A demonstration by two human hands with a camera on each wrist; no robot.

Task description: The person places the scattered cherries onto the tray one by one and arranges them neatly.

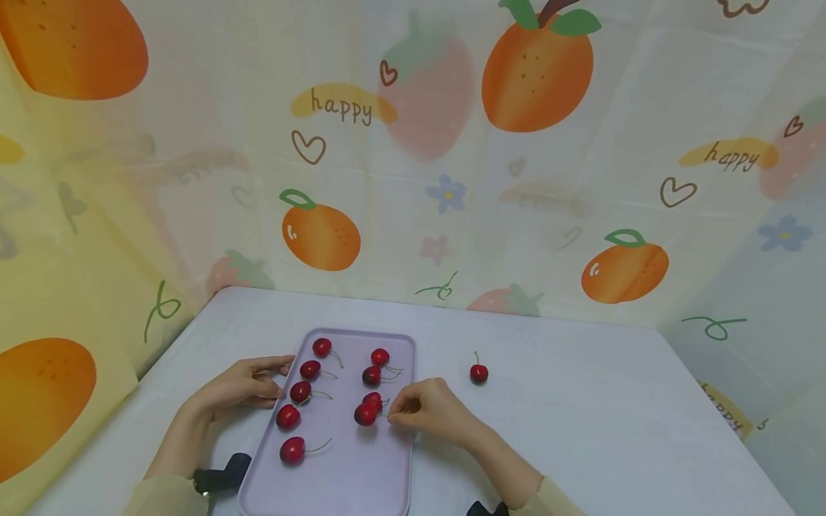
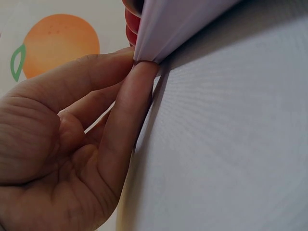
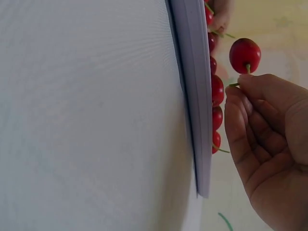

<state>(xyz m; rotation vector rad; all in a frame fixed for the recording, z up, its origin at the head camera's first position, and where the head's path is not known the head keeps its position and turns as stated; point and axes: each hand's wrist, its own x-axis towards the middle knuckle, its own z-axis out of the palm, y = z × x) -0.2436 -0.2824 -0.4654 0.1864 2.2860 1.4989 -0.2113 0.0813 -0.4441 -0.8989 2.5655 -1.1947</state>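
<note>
My right hand (image 1: pixel 440 414) pinches the thin green stem of a dark red cherry (image 1: pixel 364 414) between thumb and fingers. In the right wrist view this cherry (image 3: pixel 245 55) hangs clear above the tray's rim. It partly hides another cherry (image 1: pixel 373 400) behind it. Under them lies a pale purple rectangular tray (image 1: pixel 351 480). Several cherries form a column along its left side, among them a front cherry (image 1: pixel 292 451). Two more, including a cherry (image 1: pixel 380 357), lie at its back right. My left hand (image 1: pixel 226 393) touches the tray's left edge with thumb and fairly straight fingers.
One cherry (image 1: pixel 479 373) with its stem up sits on the white table (image 1: pixel 581 416), right of the tray. A fruit-printed cloth (image 1: pixel 400 208) hangs behind the table and along its sides. Black wrist straps (image 1: pixel 222 474) sit at both cuffs.
</note>
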